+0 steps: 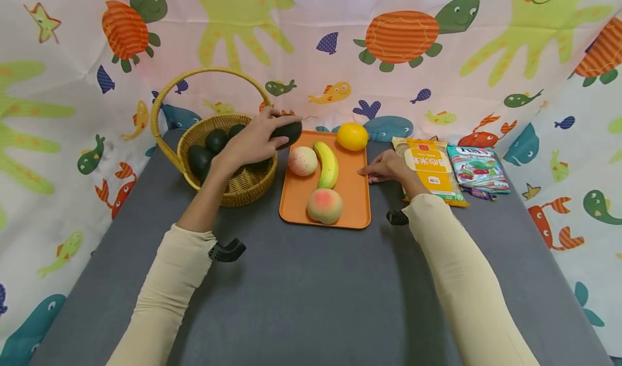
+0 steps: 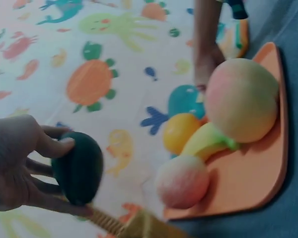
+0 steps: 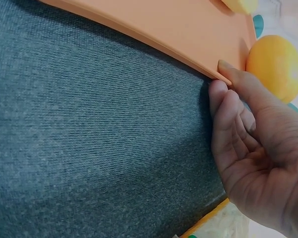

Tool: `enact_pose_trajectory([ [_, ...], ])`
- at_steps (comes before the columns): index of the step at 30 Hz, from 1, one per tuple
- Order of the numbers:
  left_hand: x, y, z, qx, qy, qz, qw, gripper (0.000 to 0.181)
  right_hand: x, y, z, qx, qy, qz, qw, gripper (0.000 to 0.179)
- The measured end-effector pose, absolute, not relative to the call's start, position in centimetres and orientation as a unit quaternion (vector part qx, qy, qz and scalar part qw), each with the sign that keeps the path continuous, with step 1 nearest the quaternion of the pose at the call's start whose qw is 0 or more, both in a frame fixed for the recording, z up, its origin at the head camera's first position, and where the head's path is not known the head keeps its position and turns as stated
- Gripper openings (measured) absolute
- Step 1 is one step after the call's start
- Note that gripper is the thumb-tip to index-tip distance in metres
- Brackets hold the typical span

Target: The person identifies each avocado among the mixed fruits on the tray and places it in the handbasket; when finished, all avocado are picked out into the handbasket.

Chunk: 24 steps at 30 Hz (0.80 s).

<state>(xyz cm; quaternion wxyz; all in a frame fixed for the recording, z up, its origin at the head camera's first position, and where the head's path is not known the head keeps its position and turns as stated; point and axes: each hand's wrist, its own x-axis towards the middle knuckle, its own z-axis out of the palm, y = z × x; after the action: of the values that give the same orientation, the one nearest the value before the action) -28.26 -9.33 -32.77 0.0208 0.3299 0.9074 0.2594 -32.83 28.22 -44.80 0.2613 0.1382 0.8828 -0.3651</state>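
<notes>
My left hand (image 1: 255,139) grips a dark green avocado (image 2: 78,167) between thumb and fingers, above the right rim of the wicker basket (image 1: 248,196). Several more dark avocados (image 1: 200,161) lie in that basket. At the right edge of an orange tray (image 1: 301,204), my right hand (image 1: 386,167) pinches the rim, thumb on top and fingers below, as the right wrist view shows. On the tray are a speckled pinkish peach (image 1: 302,161), a banana (image 1: 328,166), a larger peach (image 1: 324,206) and a yellow-orange lemon-like fruit (image 1: 352,136).
Right of the tray lie a yellow food packet (image 1: 430,166) and a teal packet (image 1: 478,169), with a small purple wrapper (image 1: 480,194) beside them. The basket's tall handle (image 1: 209,70) arches upward. A patterned cloth (image 1: 311,47) hangs behind the grey table (image 1: 311,290).
</notes>
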Motion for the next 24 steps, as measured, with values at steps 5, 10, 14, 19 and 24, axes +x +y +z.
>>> enact_pose_trajectory([
  [5,-27.0,-13.3,-32.5,0.306,0.923,0.229,0.053,0.053,-33.2,28.0,-44.6,0.138,0.884,-0.367,0.254,0.038],
  [10,-26.9,-15.7,-34.2,0.304,0.930,0.182,0.101,0.050,-33.2,28.4,-44.4,0.134,0.885,-0.361,0.260,0.040],
  [14,-27.2,-16.8,-36.0,0.300,0.931,0.167,0.125,0.048,-33.3,28.5,-44.5,0.131,0.888,-0.362,0.250,0.042],
  [19,-27.6,-17.2,-38.1,0.313,0.928,0.152,0.136,0.048,-33.1,28.4,-44.6,0.134,0.886,-0.364,0.256,0.043],
  [24,-27.5,-17.4,-38.7,0.298,0.932,0.145,0.147,0.048,-33.1,28.0,-45.0,0.126,0.883,-0.369,0.261,0.042],
])
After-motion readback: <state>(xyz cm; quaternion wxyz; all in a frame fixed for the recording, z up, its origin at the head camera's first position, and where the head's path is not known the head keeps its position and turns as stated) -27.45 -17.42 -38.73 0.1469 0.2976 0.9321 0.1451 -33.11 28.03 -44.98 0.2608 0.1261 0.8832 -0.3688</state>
